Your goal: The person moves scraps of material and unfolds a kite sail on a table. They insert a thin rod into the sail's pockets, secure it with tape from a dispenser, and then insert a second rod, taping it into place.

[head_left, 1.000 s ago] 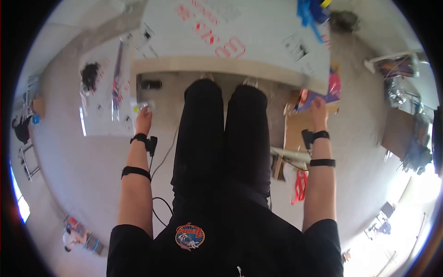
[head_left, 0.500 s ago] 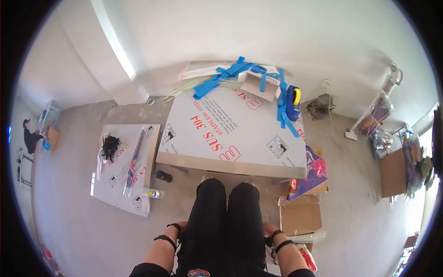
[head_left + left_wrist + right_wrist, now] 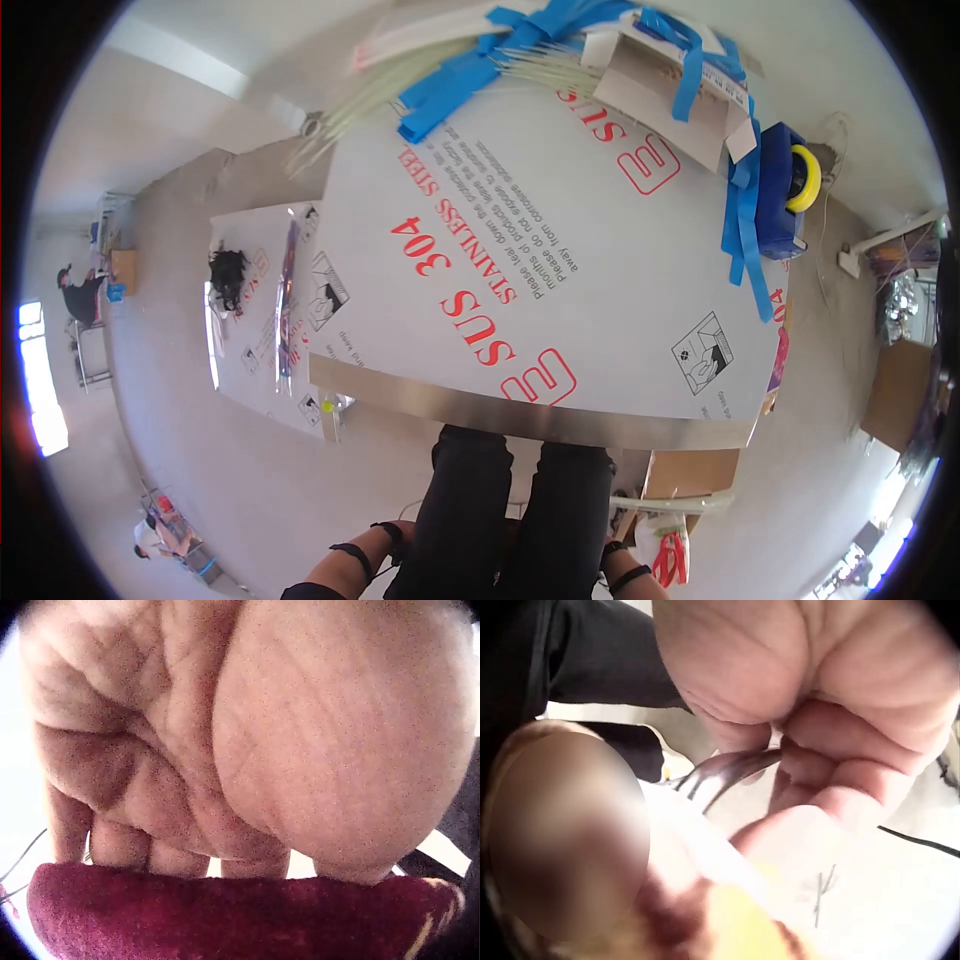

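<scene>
Pale floor (image 3: 230, 460) surrounds us, and our hands are low beside our dark trousers (image 3: 455, 500). Our right hand (image 3: 840, 727) curls its fingers round a metal bar (image 3: 712, 780) next to red-and-yellow patterned fabric (image 3: 720, 922), likely for a firm hold. Our left hand (image 3: 225, 742) points down behind a maroon padded edge (image 3: 210, 915); its fingertips are hidden, so we cannot tell whether they grip. Ahead, the table (image 3: 620, 310) wears printed film, presumably against scratches, with blue strips (image 3: 450, 95), an open carton (image 3: 665, 100) and a tape dispenser (image 3: 780, 195) toward its far side.
</scene>
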`<act>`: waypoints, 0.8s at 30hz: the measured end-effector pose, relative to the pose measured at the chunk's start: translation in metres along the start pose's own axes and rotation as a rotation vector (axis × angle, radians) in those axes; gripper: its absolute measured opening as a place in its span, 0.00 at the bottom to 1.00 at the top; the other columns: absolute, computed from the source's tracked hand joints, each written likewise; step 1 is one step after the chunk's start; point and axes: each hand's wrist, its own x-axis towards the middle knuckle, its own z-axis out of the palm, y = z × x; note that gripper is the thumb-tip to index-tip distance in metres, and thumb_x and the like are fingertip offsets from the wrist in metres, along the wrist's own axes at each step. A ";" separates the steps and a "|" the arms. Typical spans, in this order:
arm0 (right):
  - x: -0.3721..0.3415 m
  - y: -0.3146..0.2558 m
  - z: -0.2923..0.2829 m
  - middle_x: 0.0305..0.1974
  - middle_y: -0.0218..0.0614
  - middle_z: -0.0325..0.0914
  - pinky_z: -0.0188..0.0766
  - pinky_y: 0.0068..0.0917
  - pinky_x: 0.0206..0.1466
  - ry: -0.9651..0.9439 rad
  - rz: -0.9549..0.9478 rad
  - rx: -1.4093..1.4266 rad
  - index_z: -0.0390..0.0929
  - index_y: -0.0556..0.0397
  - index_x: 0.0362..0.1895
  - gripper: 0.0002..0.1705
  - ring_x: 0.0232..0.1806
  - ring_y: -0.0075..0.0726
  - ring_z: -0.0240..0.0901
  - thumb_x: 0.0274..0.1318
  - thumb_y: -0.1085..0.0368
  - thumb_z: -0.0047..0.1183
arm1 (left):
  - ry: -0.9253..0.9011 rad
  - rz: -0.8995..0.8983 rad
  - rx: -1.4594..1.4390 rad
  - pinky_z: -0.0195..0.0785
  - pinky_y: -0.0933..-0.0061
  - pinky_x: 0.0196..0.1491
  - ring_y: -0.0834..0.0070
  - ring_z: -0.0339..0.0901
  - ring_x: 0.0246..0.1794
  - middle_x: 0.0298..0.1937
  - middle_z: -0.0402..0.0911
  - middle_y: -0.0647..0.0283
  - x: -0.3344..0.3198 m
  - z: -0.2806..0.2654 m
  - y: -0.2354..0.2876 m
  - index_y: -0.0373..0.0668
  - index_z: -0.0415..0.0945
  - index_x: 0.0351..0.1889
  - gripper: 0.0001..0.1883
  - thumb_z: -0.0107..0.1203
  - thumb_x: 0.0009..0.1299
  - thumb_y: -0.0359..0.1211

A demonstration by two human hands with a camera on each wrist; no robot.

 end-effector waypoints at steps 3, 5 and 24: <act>-0.020 -0.012 0.003 0.46 0.49 0.75 0.71 0.38 0.46 0.045 0.095 0.020 0.71 0.53 0.52 0.26 0.47 0.54 0.72 0.55 0.49 0.46 | -0.052 -0.028 0.037 0.67 0.58 0.41 0.69 0.75 0.42 0.44 0.79 0.60 -0.008 0.007 -0.030 0.45 0.77 0.45 0.18 0.47 0.65 0.44; -0.020 -0.025 0.007 0.46 0.49 0.75 0.71 0.38 0.46 0.082 0.142 0.027 0.71 0.53 0.52 0.26 0.48 0.55 0.72 0.55 0.49 0.47 | -0.074 -0.032 0.062 0.67 0.58 0.41 0.69 0.75 0.42 0.44 0.79 0.60 -0.013 0.006 -0.038 0.45 0.77 0.45 0.18 0.47 0.65 0.44; 0.022 -0.059 0.009 0.51 0.49 0.72 0.69 0.40 0.51 0.418 0.220 -0.361 0.70 0.53 0.53 0.29 0.53 0.55 0.68 0.53 0.47 0.49 | 0.780 0.917 1.139 0.69 0.57 0.45 0.55 0.76 0.42 0.41 0.79 0.52 0.014 -0.071 -0.004 0.42 0.75 0.36 0.18 0.39 0.70 0.44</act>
